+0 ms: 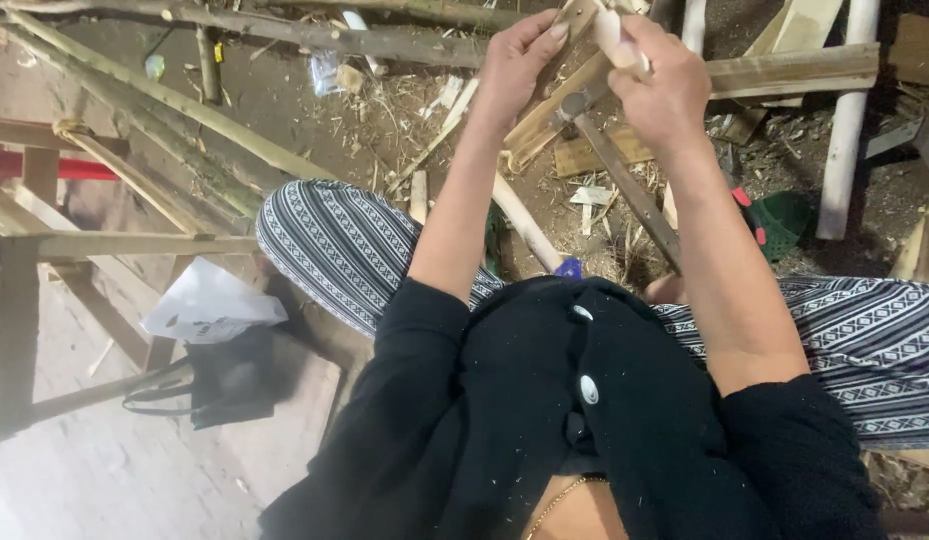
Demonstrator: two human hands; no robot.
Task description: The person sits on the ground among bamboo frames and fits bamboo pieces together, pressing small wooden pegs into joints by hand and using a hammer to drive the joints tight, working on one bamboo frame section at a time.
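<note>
Gripping a pale split bamboo strip (545, 115) — left hand (520, 60), right hand (665, 85) on long dark blade (630, 190)

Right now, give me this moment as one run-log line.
left hand: grips split bamboo strip | right hand: grips knife handle | blade: against strip, angled toward lap | ground: wood scraps

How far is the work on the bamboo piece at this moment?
Done: chips and shavings litter the ground. In hand: the left hand steadies a split bamboo piece while the right hand holds a long blade against it. Left: whole poles lie uncut nearby.
</note>
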